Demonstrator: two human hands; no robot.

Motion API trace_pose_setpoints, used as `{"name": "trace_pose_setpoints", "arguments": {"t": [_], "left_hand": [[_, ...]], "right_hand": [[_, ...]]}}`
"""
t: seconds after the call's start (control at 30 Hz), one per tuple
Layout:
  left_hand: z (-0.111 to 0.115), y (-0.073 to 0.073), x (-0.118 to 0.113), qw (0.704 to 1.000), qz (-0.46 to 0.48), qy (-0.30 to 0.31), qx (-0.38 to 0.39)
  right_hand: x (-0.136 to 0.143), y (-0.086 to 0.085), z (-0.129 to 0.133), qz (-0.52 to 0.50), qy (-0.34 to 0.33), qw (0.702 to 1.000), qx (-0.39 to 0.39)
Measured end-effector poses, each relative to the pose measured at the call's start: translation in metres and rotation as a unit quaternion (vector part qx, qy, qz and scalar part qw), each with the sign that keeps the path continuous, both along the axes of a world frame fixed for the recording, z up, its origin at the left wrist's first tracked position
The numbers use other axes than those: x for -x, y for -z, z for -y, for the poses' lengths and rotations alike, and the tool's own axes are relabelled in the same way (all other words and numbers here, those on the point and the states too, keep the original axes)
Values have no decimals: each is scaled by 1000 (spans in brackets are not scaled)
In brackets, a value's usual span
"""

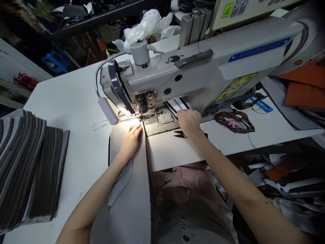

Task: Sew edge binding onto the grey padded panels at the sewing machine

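Under the lit needle area of a sewing machine [157, 79] lies a long grey fabric panel [129, 200] with a dark edge. My left hand [130, 137] rests on the panel just in front of the presser foot [140, 118], fingers stretched out and pressed together on the cloth. Right of the needle, my right hand [189, 122] is closed at the near ends of narrow black strips [171, 107], which run back under the machine arm. Its fingertips are hidden from view. Small black scissors [180, 134] lie beneath my right wrist, partly covered.
A tall stack of grey padded pieces [33, 169] stands at the left of the white table [78, 98]. A brown hair clip [235, 122], a blue tool [262, 104] and orange sheets [304, 95] lie to the right. Plastic bags [148, 28] sit behind the machine.
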State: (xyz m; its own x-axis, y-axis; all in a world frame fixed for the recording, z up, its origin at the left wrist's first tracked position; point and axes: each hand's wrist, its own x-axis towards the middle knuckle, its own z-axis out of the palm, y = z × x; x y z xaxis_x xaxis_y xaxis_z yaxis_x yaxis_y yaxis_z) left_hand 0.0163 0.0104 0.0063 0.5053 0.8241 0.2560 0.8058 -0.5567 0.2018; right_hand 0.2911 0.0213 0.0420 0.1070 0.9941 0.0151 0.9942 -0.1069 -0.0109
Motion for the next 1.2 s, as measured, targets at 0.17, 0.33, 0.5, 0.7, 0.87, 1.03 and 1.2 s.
{"name": "trace_pose_setpoints", "arguments": {"t": [0.17,0.33,0.5,0.7,0.87,1.03,1.2], "left_hand": [[1,0,0,1000,15,-3,5],[2,-2,0,1000,6,-5,13],[4,-5,-2,1000,-1,-5,27],[8,-7,-3,999,4,-23,22],[10,-6,1,998,50,-35,8],[10,-6,3,997,71,6,33],[11,-11,0,997,78,14,25]], "right_hand": [[-2,3,11,17,-38,999,-28],[-8,9,15,18,-72,996,-53],[-8,0,32,-56,-64,987,-135],[49,-10,119,-354,-368,802,-310],[77,-11,159,-427,-515,707,-229],[78,-3,160,-413,-525,708,-229],[80,2,164,-394,-516,721,-242]]}}
